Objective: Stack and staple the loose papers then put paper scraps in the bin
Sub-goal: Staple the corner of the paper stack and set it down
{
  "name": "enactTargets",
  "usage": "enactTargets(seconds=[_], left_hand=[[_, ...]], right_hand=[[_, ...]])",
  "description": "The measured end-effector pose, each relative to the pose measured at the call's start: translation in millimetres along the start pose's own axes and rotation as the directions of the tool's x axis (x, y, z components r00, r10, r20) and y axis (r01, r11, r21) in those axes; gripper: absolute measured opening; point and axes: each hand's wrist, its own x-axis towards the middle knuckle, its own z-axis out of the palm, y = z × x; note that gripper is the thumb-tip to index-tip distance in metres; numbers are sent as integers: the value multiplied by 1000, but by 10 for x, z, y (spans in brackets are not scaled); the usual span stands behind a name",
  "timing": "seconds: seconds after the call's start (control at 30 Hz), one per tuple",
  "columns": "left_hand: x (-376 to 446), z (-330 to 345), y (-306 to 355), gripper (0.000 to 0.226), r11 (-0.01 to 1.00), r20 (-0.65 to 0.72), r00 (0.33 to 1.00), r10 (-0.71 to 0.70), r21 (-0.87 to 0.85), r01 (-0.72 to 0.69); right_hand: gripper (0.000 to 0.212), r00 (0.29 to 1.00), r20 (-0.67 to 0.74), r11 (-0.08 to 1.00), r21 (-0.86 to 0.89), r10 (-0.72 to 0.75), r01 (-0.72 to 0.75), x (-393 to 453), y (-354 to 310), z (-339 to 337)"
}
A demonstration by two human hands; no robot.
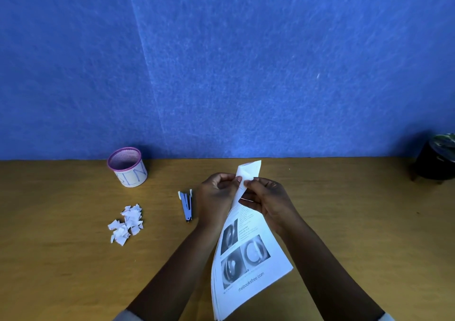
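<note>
Head view: both hands pinch the paper stack point(246, 254) at its far corner — left hand point(216, 197) and right hand point(266, 197) closed on it, stack lifted, long axis running toward me. I judge stapling done or being checked. Stapler point(186, 205) lies just left of left hand; scraps point(126, 223) further left w/ bin point(128, 166) behind them, bench point(344, 222) open btwn.
</note>
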Motion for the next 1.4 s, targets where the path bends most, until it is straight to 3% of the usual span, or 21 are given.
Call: enactTargets(seconds=[0.13, 0.23, 0.97, 1.1, 1.4], left_hand=[[-7, 10, -40, 13, 999, -5, 999, 34, 17, -34], [5, 7, -43, 5, 999, 7, 1000, 27, 17, -27], [55, 23, -114, 6, 1000, 21, 1000, -4, 12, 4], [51, 16, -124, 7, 1000, 19, 1000, 1, 3, -1], [-457, -88, -650, 28, 972, 143, 988, 66, 216, -96]], right_hand=[[10, 999, -48, 999, -35, 1, -3, 18, -11, 28], [7, 997, -73, 998, -53, 10, -14, 23, -9, 34], [8, 995, -94, 998, -51, 23, -27, 34, 29, -9], [19, 995, -98, 999, -34, 24, -27, 28, 23, 14], [20, 957, -290, 990, 128, -27, 66, 120, -45, -76]])
